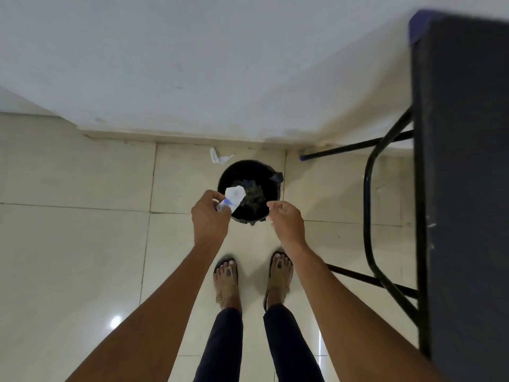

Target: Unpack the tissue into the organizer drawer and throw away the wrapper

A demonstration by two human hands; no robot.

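**Q:** Hands first: what is each one doing?

**A:** Left hand is closed in a pinch around a crumpled white wrapper with blue print. The fingers curl over its lower end, and the rest of it sticks up past the fingertips. Right hand holds nothing; its fingers are loosely curled and partly open, with the thumb and forefinger tips apart.

**Q:** Where is the wrapper relative to the bin?

**A:** It is held directly over the near left part of the opening of a small round black bin. The bin is lined with a black bag, and dark crumpled material lies inside. The right hand hovers at the bin's near right edge, so the two hands flank the opening.

**Q:** What surrounds the bin?

**A:** It stands on a pale glossy tiled floor, close to a white wall. A small scrap of white paper lies on the floor just behind the bin, against the foot of the wall.

**Q:** Anything else in view?

**A:** On the right is a dark table, seen edge on, with black metal legs and a blue corner at the top. Below the hands, the person's two feet in sandals point toward the bin, with dark trousers above them. Both forearms are bare.
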